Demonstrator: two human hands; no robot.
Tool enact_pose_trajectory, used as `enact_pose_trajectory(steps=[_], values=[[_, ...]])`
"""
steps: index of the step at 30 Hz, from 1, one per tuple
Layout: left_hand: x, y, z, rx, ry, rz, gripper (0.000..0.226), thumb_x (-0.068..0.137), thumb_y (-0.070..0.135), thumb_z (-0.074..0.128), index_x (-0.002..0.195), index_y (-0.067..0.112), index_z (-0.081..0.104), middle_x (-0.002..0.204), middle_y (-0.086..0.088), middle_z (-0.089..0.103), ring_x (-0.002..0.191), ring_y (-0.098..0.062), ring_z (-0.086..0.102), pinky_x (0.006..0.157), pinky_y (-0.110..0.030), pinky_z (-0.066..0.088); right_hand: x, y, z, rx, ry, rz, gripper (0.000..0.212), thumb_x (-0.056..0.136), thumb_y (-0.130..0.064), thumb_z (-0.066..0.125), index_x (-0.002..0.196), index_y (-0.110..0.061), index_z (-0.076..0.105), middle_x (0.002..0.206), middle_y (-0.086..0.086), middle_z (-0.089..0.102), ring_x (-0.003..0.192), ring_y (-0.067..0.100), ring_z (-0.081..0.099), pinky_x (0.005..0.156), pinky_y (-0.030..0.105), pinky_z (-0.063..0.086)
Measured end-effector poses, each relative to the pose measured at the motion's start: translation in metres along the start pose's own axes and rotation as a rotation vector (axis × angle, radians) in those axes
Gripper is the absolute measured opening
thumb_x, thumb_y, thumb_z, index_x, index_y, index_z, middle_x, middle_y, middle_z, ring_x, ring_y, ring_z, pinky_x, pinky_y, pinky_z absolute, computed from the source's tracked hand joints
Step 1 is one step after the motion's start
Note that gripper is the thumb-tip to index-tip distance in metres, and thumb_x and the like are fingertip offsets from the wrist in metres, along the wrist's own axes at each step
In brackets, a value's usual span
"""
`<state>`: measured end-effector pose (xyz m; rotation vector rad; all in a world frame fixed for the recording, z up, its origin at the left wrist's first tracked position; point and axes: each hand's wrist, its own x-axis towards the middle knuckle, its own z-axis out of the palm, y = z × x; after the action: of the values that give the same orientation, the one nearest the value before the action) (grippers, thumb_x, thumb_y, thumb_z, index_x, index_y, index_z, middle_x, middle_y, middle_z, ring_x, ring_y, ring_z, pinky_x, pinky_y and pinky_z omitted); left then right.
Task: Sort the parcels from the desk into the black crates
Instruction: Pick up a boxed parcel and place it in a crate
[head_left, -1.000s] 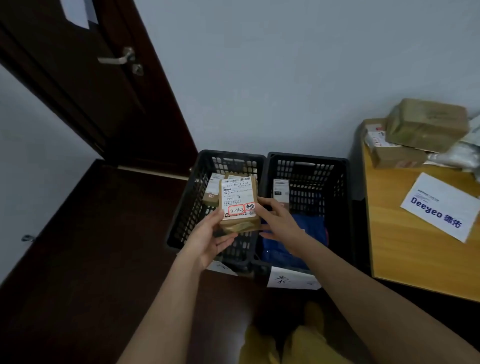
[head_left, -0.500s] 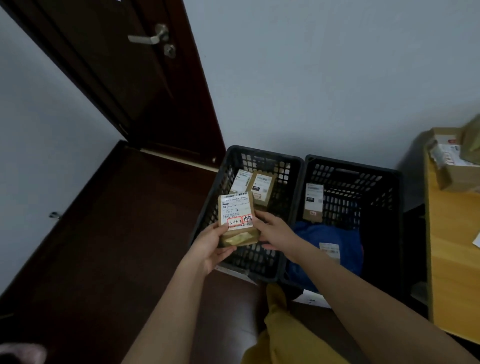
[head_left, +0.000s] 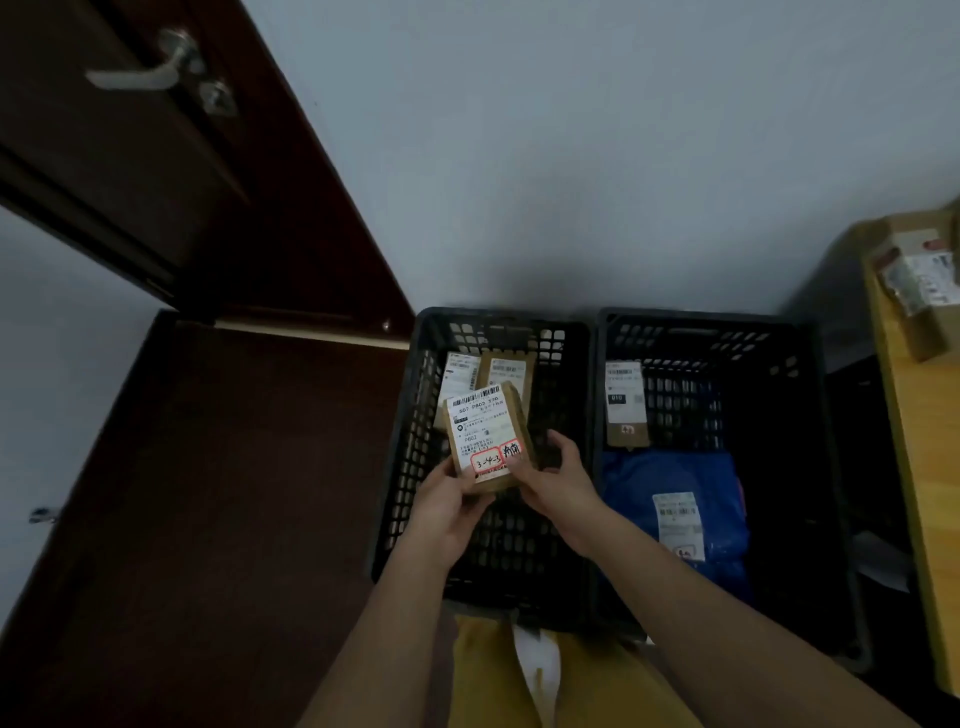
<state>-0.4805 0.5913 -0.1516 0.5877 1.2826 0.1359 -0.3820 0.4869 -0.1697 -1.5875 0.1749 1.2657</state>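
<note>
- Both forearms reach forward over the left crate (head_left: 410, 415).
- Left hand (head_left: 447, 506) grips the brown parcel (head_left: 485, 436) at its lower left corner; right hand (head_left: 556, 480) pinches the lower right, label facing up.
- Parcel held above left crate, two boxes at its far end.
- Right crate (head_left: 810, 415): blue bag (head_left: 670, 478), upright box.
- Desk (head_left: 919, 467) far right, dark floor, door (head_left: 156, 156) left.

Both hands now carry the brown parcel (head_left: 488, 436) further over the left crate (head_left: 415, 415), seemingly lower inside it; the right hand (head_left: 556, 480) thumb lies on its label.
</note>
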Motion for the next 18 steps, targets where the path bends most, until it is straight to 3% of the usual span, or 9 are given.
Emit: enact_pose_trajectory(steps=[2, 5, 10, 12, 14, 18], values=[[0.018, 0.001, 0.003, -0.005, -0.043, -0.015, 0.029, 0.101, -0.002, 0.042, 0.122, 0.009, 0.059, 0.109, -0.010, 0.070, 0.101, -0.023, 0.064, 0.086, -0.038, 0.053, 0.012, 0.008, 0.005, 0.201, 0.039, 0.081, 0.087, 0.087, -0.022, 0.075, 0.153, -0.027, 0.020, 0.138, 0.009, 0.051, 0.119, 0.022, 0.055, 0.106, 0.038, 0.046], [0.049, -0.002, 0.001, 0.003, -0.121, -0.053, 0.033, 0.101, -0.002, 0.043, 0.129, 0.006, 0.058, 0.114, -0.013, 0.071, 0.107, -0.026, 0.065, 0.087, -0.038, 0.054, 0.032, 0.024, 0.011, 0.384, 0.067, 0.144, 0.083, 0.088, -0.020, 0.073, 0.153, -0.025, 0.021, 0.130, 0.005, 0.056, 0.111, 0.020, 0.058, 0.112, 0.043, 0.039], [0.096, -0.010, -0.012, 0.182, -0.170, -0.102, 0.033, 0.100, 0.007, 0.052, 0.131, 0.013, 0.059, 0.112, -0.006, 0.072, 0.108, -0.020, 0.066, 0.092, -0.032, 0.053, 0.075, 0.064, 0.028, 0.631, 0.202, 0.210, 0.068, 0.083, -0.029, 0.077, 0.143, -0.021, 0.045, 0.124, 0.006, 0.067, 0.116, 0.022, 0.060, 0.100, 0.036, 0.045], [0.119, -0.013, -0.017, 0.349, -0.123, -0.068, 0.036, 0.100, 0.017, 0.054, 0.136, 0.020, 0.054, 0.114, 0.001, 0.068, 0.107, -0.015, 0.063, 0.092, -0.030, 0.050, 0.092, 0.076, 0.032, 0.726, 0.270, 0.226, 0.054, 0.086, -0.031, 0.073, 0.136, -0.019, 0.055, 0.123, 0.006, 0.068, 0.118, 0.022, 0.059, 0.102, 0.035, 0.043], [0.146, -0.018, -0.021, 0.595, -0.048, 0.039, 0.038, 0.101, 0.020, 0.052, 0.139, 0.022, 0.052, 0.129, 0.001, 0.060, 0.117, -0.015, 0.056, 0.102, -0.032, 0.045, 0.107, 0.085, 0.034, 0.800, 0.348, 0.234, 0.045, 0.089, -0.031, 0.070, 0.131, -0.018, 0.059, 0.122, 0.006, 0.068, 0.115, 0.022, 0.060, 0.103, 0.035, 0.043], [0.208, -0.032, -0.025, 1.156, -0.077, 0.318, 0.051, 0.098, 0.010, 0.048, 0.148, 0.019, 0.041, 0.156, -0.002, 0.033, 0.143, -0.018, 0.031, 0.118, -0.031, 0.024, 0.139, 0.098, 0.027, 0.835, 0.459, 0.208, 0.040, 0.089, -0.031, 0.069, 0.126, -0.018, 0.062, 0.117, 0.006, 0.070, 0.102, 0.018, 0.064, 0.088, 0.029, 0.048]])
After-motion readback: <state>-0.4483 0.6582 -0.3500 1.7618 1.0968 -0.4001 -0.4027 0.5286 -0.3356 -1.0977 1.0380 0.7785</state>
